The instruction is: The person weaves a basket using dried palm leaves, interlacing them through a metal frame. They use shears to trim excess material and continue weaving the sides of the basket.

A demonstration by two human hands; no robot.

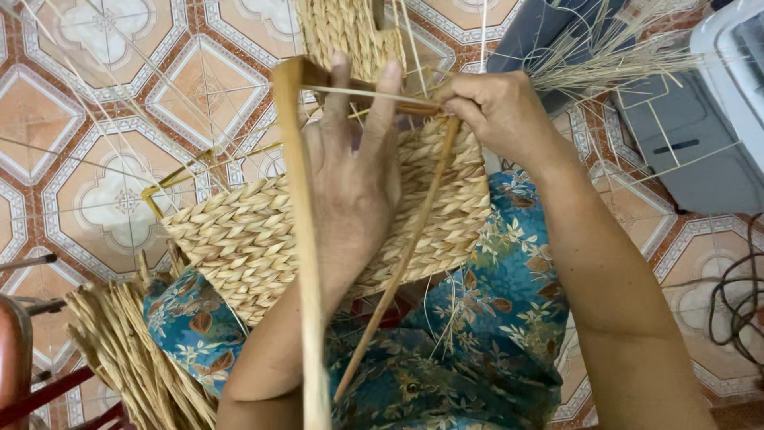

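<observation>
Floor of patterned orange-and-white tile fills the space left of and beyond the hands. Blue floral cloth covers the lap beneath both forearms. Grey plastic box sits on the floor right of the right hand, with a loose straw bundle fanned out just beyond that hand. Another bundle of thick dried stalks lies left of the left forearm. Dark cord coils on tile right of the right forearm. Red metal bar at far lower left.

Woven mat, braided pale fibre, rests on the lap under the left hand; long axis runs lower left to upper right, and a narrower woven strip points away past the fingertips. Wooden frame crosses over it, one bar running toward the camera past the left wrist, partly hiding the weave; a thinner stick slants between the hands.

Left hand lies flat, fingers spread on the mat and frame. Right hand is pinched closed on a thin strand pulled taut across the left fingers.
</observation>
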